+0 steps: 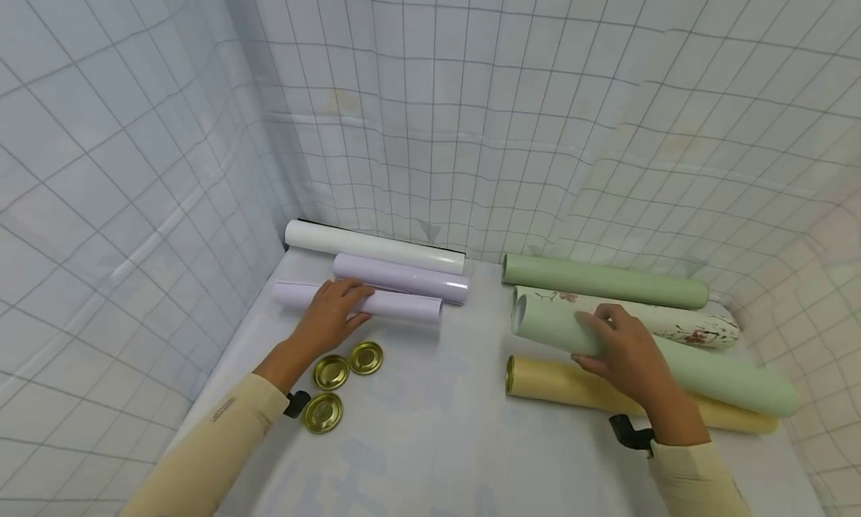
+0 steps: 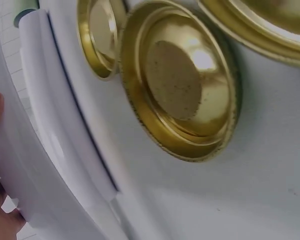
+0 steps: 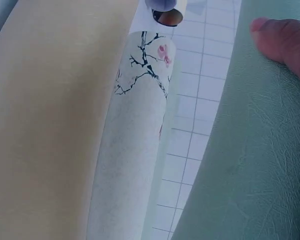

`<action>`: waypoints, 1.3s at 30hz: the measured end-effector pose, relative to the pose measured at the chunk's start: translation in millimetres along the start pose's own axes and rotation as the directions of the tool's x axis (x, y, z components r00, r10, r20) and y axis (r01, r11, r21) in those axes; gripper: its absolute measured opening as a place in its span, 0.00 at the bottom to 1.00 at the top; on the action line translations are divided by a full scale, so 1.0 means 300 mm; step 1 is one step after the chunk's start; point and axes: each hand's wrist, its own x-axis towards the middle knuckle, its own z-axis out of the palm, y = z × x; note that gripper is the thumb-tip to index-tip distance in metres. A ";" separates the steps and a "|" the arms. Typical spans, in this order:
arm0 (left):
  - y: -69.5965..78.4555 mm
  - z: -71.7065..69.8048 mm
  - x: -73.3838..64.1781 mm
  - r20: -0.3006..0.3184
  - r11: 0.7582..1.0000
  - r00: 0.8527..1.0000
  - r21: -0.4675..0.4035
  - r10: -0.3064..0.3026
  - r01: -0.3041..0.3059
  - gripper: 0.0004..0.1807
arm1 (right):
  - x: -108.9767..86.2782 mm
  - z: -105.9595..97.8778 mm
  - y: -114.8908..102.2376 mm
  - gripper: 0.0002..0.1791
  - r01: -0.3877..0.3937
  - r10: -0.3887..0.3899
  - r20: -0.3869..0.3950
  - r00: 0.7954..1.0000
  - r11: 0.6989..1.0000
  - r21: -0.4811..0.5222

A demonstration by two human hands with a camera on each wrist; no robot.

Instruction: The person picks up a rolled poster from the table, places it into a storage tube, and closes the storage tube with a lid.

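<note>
On the left, my left hand (image 1: pixel 333 312) grips a pale lilac paper roll (image 1: pixel 403 306), thumb at the near side and fingers over the top. Behind it lies a second, glossier lilac roll (image 1: pixel 403 276). My right hand (image 1: pixel 624 353) holds a light green textured roll (image 1: pixel 713 367) around its middle. That roll is raised and tilted, its left end higher, above a tan roll (image 1: pixel 558 380) and beside a white roll with a blossom-branch print (image 1: pixel 699 327). The right wrist view shows the green surface (image 3: pixel 245 150) up close with one fingertip on it.
Three shallow gold metal lids (image 1: pixel 323 412) lie near my left wrist. A white roll (image 1: pixel 377 244) lies at the back left, and a darker green roll (image 1: pixel 605 280) at the back right. Sheeting with a grid pattern (image 1: pixel 444 113) encloses the white surface.
</note>
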 end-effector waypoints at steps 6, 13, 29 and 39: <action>0.027 -0.031 0.001 -0.058 0.999 0.998 -0.015 0.040 -0.041 0.25 | -0.029 -0.012 -0.039 0.39 -0.027 0.027 -0.003 1.000 1.000 -0.006; 0.058 -0.047 0.019 -0.107 0.994 0.989 -0.026 0.098 -0.102 0.26 | -0.052 -0.006 -0.082 0.41 -0.054 0.055 -0.017 0.998 0.998 0.021; 0.135 -0.061 0.050 -0.115 0.985 0.980 -0.049 0.161 -0.168 0.26 | -0.084 0.070 -0.107 0.39 -0.063 0.066 -0.037 0.997 0.995 0.077; 0.196 -0.088 0.052 -0.136 0.978 0.969 -0.024 0.204 -0.209 0.25 | -0.070 0.101 -0.112 0.42 -0.075 0.077 -0.018 0.997 0.994 0.085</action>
